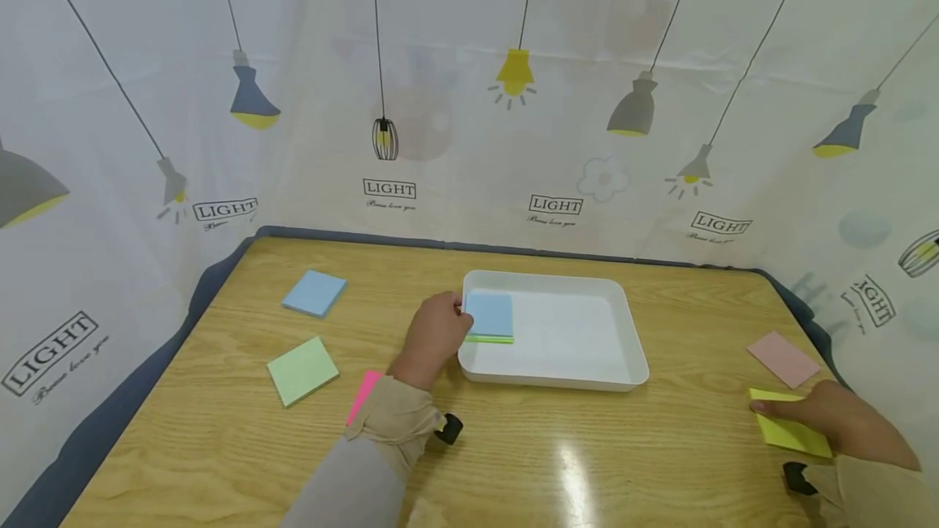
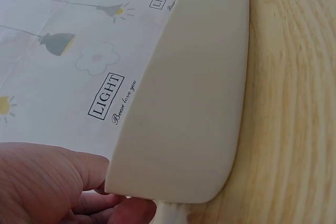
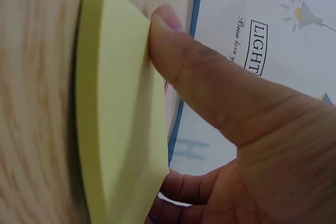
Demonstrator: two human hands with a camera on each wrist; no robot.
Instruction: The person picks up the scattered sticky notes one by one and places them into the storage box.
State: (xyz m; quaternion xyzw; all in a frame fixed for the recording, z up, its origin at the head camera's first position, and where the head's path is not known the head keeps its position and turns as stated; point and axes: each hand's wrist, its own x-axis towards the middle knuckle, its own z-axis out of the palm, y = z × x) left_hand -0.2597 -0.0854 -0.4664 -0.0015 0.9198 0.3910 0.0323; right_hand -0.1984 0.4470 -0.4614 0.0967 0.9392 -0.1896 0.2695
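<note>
A white tray (image 1: 579,385) sits mid-table. In its left end a blue sticky pad (image 1: 490,314) lies on top of a green pad (image 1: 491,339). My left hand (image 1: 456,318) reaches over the tray's left rim and pinches the blue pad's left edge. The left wrist view shows only the tray's outer wall (image 2: 194,103) and my curled fingers (image 2: 47,182). At the table's right front, my right hand (image 1: 795,418) grips a yellow pad (image 1: 795,434), thumb on top. In the right wrist view the thumb (image 3: 210,87) presses the yellow pad (image 3: 115,129), with fingers beneath.
On the wooden table (image 1: 587,463) a light blue pad (image 1: 314,292) and a pale green pad (image 1: 302,369) lie at the left. A hot-pink pad (image 1: 363,393) is partly hidden by my left sleeve. A pale pink pad (image 1: 782,358) lies far right. Printed curtains wall in the table.
</note>
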